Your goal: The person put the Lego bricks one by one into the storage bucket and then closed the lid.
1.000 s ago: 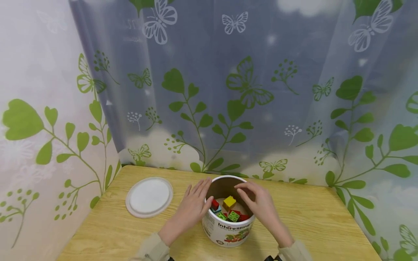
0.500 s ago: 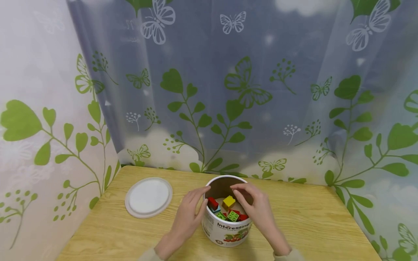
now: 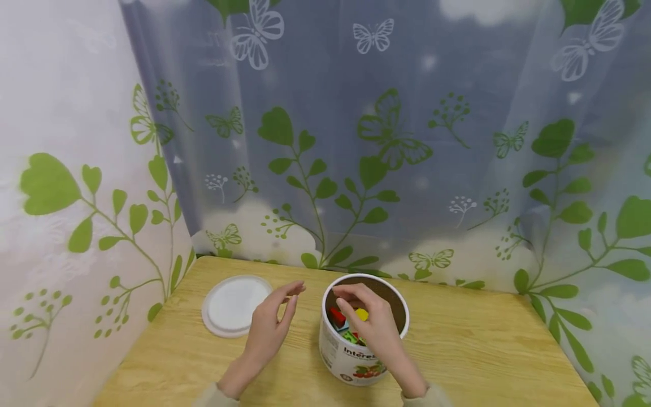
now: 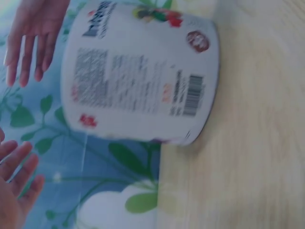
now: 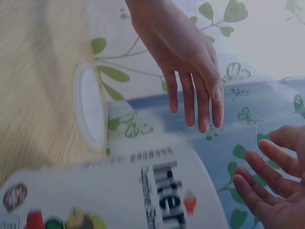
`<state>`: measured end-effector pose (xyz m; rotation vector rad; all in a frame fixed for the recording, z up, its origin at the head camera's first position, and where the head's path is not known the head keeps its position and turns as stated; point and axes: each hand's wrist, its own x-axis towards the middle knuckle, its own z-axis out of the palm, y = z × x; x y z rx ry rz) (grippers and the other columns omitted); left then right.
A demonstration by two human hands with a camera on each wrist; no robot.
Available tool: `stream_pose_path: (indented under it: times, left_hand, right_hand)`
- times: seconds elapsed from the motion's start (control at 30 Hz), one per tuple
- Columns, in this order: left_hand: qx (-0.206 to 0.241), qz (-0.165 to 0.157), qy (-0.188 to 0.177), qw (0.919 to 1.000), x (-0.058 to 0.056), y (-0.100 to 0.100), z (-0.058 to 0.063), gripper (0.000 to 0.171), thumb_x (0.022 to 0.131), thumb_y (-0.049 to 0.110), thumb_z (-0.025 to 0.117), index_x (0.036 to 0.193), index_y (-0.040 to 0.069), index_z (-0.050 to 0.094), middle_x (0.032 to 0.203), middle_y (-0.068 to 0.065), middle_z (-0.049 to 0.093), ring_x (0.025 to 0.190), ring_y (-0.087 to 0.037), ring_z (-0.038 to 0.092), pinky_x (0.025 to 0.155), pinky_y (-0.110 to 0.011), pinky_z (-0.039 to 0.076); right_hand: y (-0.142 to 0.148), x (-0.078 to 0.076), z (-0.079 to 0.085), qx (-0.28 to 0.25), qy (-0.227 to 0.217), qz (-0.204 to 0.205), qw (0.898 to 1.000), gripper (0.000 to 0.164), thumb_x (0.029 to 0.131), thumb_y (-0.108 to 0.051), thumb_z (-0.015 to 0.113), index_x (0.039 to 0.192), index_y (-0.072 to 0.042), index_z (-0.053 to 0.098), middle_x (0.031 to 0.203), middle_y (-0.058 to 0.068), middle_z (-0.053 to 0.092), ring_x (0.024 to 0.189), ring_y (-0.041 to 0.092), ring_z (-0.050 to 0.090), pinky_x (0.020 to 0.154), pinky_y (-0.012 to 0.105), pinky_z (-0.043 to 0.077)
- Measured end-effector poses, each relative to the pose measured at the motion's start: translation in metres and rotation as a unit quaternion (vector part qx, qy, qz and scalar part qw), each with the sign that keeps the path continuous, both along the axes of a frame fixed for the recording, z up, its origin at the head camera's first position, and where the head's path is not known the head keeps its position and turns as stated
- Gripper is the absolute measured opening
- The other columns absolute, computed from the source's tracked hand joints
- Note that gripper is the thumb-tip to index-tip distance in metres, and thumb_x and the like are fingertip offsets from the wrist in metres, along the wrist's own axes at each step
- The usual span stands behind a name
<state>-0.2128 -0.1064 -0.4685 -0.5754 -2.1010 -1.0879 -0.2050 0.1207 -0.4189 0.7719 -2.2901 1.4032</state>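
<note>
A white round tub (image 3: 333, 347) with a fruit picture and printed lettering stands upright on the wooden table. Inside it, in the head view, lie toy building bricks: a red brick (image 3: 337, 317), a yellow brick (image 3: 361, 314) partly hidden, and a green brick (image 3: 350, 336). My right hand (image 3: 375, 322) hovers over the tub's mouth with relaxed, slightly bent fingers, hiding part of the contents. To the left of the tub, apart from it, my left hand (image 3: 268, 325) is raised above the table. Neither hand holds anything; the right wrist view shows the left fingers (image 5: 189, 100) extended.
A white round lid (image 3: 231, 302) lies flat on the table, left of the tub and just beyond my left hand. Wooden tabletop (image 3: 473, 339) extends to the right. A curtain (image 3: 325, 169) printed with leaves and butterflies hangs behind the table's back edge.
My left hand has left the tub's rim and moved left toward the lid. My right hand has shifted left over the opening. The tub and bricks stay in place.
</note>
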Motion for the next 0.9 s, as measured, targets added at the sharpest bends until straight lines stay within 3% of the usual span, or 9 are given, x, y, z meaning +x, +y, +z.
stream_pose_path:
  times: [0.27,0.47,0.7,0.83,0.9]
  left_hand:
    - [0.059,0.011,-0.055,0.9967,-0.005,-0.048,0.008,0.025,0.104,0.007,0.057,0.126,0.011,0.068,0.102,0.0,0.076,0.086,-0.015,0.074,0.073,-0.029,0.061]
    - [0.11,0.019,-0.143,0.9833,-0.01,-0.091,0.006,0.024,0.106,0.013,0.054,0.125,0.01,0.069,0.1,-0.008,0.076,0.083,-0.016,0.074,0.069,-0.021,0.059]
    - [0.119,0.055,-0.217,0.9672,-0.014,-0.134,-0.014,0.027,0.107,0.014,0.053,0.125,-0.001,0.067,0.107,-0.021,0.074,0.086,-0.019,0.074,0.068,-0.022,0.059]
    - [0.126,0.104,-0.264,0.9506,-0.018,-0.155,-0.033,0.027,0.105,0.008,0.053,0.125,-0.005,0.066,0.112,-0.026,0.071,0.084,-0.016,0.073,0.066,-0.019,0.058]
    - [0.127,0.132,-0.285,0.9409,-0.019,-0.166,-0.044,0.026,0.104,0.006,0.053,0.124,-0.007,0.065,0.115,-0.028,0.07,0.083,-0.014,0.072,0.065,-0.019,0.058]
  right_hand:
    - [-0.039,0.0,-0.001,-0.039,-0.067,0.04,0.996,0.023,0.101,-0.018,0.065,0.122,-0.013,0.072,0.119,0.001,0.071,0.1,0.02,0.07,0.085,0.03,0.059]
    - [-0.066,-0.003,-0.009,-0.043,-0.113,0.076,0.99,0.026,0.102,-0.019,0.063,0.126,-0.01,0.07,0.124,0.006,0.069,0.107,0.027,0.068,0.088,0.033,0.058]
    - [-0.094,-0.009,-0.031,-0.045,-0.17,0.108,0.979,0.03,0.103,-0.018,0.061,0.131,-0.007,0.067,0.124,0.012,0.068,0.109,0.033,0.068,0.086,0.03,0.059]
    - [-0.109,-0.013,-0.046,-0.076,-0.203,0.121,0.969,0.031,0.103,-0.013,0.059,0.132,-0.001,0.064,0.126,0.019,0.067,0.109,0.041,0.067,0.088,0.039,0.06]
    - [-0.115,-0.014,-0.054,-0.108,-0.23,0.125,0.959,0.033,0.103,-0.01,0.058,0.132,0.004,0.062,0.127,0.022,0.066,0.109,0.043,0.066,0.089,0.042,0.059]
